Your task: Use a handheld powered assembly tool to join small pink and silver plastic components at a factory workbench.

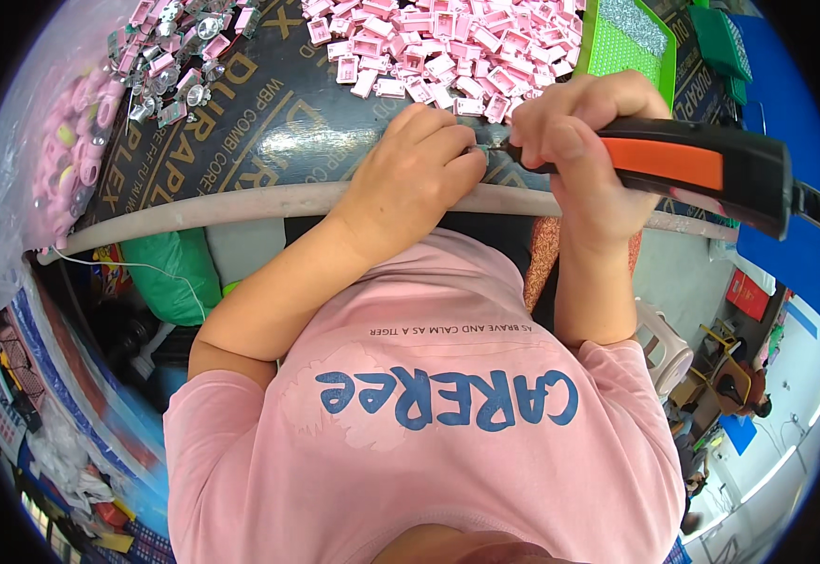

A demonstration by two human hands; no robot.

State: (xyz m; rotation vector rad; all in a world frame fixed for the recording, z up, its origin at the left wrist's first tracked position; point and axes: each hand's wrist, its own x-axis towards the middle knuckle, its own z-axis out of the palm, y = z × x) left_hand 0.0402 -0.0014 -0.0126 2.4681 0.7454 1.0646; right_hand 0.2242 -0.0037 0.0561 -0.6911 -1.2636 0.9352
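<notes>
My right hand (587, 155) is wrapped round a black and orange power screwdriver (669, 162), which lies roughly level with its bit pointing left. Close to the bit is my left hand (415, 174), its fingers curled together near the table's front edge. What it grips is mostly hidden; only a small dark end shows by the fingertips. Just beyond both hands spreads a heap of small pink plastic box-shaped parts (448, 52).
A bright green tray (591, 64) with silvery bits stands at the far right. Far left lies a pile of pink, clear and metallic pieces (170, 61), beside a clear plastic bag (15, 160) of pink items. The table's pale rounded edge (241, 202) runs before me.
</notes>
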